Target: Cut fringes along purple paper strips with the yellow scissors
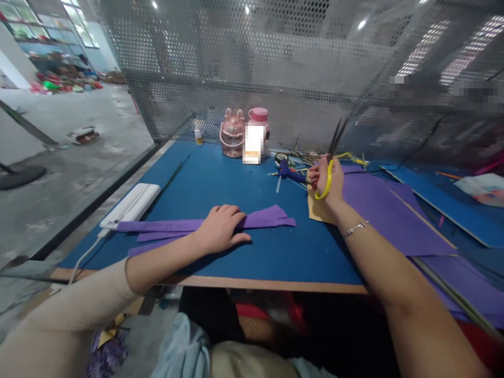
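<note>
My left hand (222,228) lies flat across several long purple strips (165,226) on the blue tabletop, its thumb spread to the right. The strips run left to right under the palm, their cut ends (275,217) showing past the fingers. In my right hand (328,181) is a pair of scissors (335,140) with yellow handles, blades pointing up and away from the table. Close to that hand lies a blue glue gun (291,172). Large purple sheets (378,210) spread beneath and beside my right forearm.
A white power strip (132,205) with a cord lies at the left. Along the back stand a small bottle (198,135), a pink animal-shaped container (232,134) and a pink-lidded bottle (259,114). A roll of tape (282,157) sits near the glue gun. Perforated metal panels (236,58) rise behind the table.
</note>
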Motion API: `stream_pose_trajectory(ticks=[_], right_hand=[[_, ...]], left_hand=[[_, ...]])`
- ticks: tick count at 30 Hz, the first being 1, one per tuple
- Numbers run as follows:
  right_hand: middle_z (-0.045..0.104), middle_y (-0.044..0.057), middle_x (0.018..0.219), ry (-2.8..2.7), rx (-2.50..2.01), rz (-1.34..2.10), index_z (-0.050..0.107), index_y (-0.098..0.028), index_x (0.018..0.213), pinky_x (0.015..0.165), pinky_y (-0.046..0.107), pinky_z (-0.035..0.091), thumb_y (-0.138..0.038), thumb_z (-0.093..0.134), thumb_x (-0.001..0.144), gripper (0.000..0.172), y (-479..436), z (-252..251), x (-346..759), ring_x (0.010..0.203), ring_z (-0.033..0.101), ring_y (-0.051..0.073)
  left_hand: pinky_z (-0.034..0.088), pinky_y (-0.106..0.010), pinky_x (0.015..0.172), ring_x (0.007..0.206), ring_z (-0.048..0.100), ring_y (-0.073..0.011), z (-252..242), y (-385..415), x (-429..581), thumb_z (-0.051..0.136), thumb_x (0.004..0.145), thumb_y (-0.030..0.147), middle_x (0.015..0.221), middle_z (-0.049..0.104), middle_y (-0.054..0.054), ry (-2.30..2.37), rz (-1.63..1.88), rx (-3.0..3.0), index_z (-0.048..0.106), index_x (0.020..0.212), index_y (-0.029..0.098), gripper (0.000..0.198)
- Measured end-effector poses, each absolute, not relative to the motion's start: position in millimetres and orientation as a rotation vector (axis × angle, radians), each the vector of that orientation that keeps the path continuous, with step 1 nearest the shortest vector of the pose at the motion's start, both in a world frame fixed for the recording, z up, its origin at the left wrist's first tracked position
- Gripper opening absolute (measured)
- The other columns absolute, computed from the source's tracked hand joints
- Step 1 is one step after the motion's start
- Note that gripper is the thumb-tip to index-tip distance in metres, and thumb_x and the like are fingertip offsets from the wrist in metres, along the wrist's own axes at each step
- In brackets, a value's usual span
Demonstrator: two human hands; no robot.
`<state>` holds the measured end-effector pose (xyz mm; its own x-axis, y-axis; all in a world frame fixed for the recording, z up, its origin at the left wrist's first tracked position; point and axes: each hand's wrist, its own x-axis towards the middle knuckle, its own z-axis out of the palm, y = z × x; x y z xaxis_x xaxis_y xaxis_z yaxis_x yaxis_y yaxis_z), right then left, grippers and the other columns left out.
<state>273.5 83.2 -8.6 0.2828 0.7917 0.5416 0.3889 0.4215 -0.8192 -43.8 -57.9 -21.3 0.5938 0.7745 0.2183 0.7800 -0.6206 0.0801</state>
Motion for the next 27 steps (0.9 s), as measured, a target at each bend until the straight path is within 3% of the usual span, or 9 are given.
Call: stream_pose_trajectory(ticks=[4, 7, 12, 15, 22, 27], right_hand=[[0.055, -0.004, 0.065, -1.125, -1.075, 0.688, 0.048, -0.025, 0.103, 0.038, 0.021, 0.042, -0.075, 0.049, 0.078, 0.056, 43, 6, 254, 0.044, 0.051, 0.009], [0.056, -0.004, 0.066, -1.195, -0.995, 0.864, 0.049, -0.025, 0.104, 0.039, 0.021, 0.044, -0.076, 0.053, 0.076, 0.058, 18, -2, 233, 0.045, 0.052, 0.009], [0.058, -0.004, 0.071, -1.325, -0.972, 1.132, 0.048, -0.024, 0.105, 0.045, 0.021, 0.046, -0.073, 0.055, 0.076, 0.057, -10, -25, 212, 0.052, 0.055, 0.009], [0.058, -0.002, 0.076, -1.420, -0.956, 1.146, 0.050, -0.024, 0.107, 0.048, 0.022, 0.047, -0.067, 0.056, 0.080, 0.052, -18, -29, 211, 0.056, 0.056, 0.010], [0.057, 0.001, 0.079, -1.663, -1.086, 1.021, 0.056, -0.021, 0.114, 0.055, 0.026, 0.047, -0.058, 0.054, 0.086, 0.047, -30, -22, 217, 0.060, 0.055, 0.012], [0.056, 0.001, 0.076, -2.050, -1.120, 0.699, 0.058, -0.018, 0.108, 0.057, 0.027, 0.043, -0.054, 0.063, 0.081, 0.045, -39, -13, 218, 0.062, 0.051, 0.014]], left_hand=[[0.046, -0.035, 0.079, 0.097, 0.057, -0.0268, -15, -47, -7, 0.061, 0.084, 0.048, 0.105, 0.062, -0.012, -1.318, -0.345, -2.810, 0.060, 0.116, 0.014, 0.047], [0.046, -0.032, 0.075, 0.091, 0.060, -0.0231, -21, -38, 4, 0.057, 0.089, 0.036, 0.094, 0.063, -0.009, -1.334, -0.310, -2.877, 0.067, 0.103, 0.016, 0.026], [0.047, -0.033, 0.077, 0.090, 0.060, -0.0237, -32, -41, -1, 0.062, 0.085, 0.044, 0.095, 0.063, -0.010, -1.267, -0.380, -2.952, 0.067, 0.103, 0.015, 0.035], [0.046, -0.030, 0.075, 0.085, 0.061, -0.0207, -31, -47, -3, 0.062, 0.087, 0.032, 0.089, 0.065, -0.008, -1.291, -0.512, -3.006, 0.068, 0.094, 0.014, 0.020], [0.043, -0.021, 0.057, 0.055, 0.056, -0.0098, -16, -55, -2, 0.047, 0.094, 0.031, 0.064, 0.063, 0.001, -1.791, -1.459, -2.968, 0.059, 0.080, 0.017, 0.024], [0.046, -0.018, 0.050, 0.054, 0.057, -0.0074, -22, -57, 3, 0.048, 0.093, 0.037, 0.080, 0.066, -0.001, -1.970, -2.285, -2.863, 0.046, 0.098, 0.020, 0.018]])
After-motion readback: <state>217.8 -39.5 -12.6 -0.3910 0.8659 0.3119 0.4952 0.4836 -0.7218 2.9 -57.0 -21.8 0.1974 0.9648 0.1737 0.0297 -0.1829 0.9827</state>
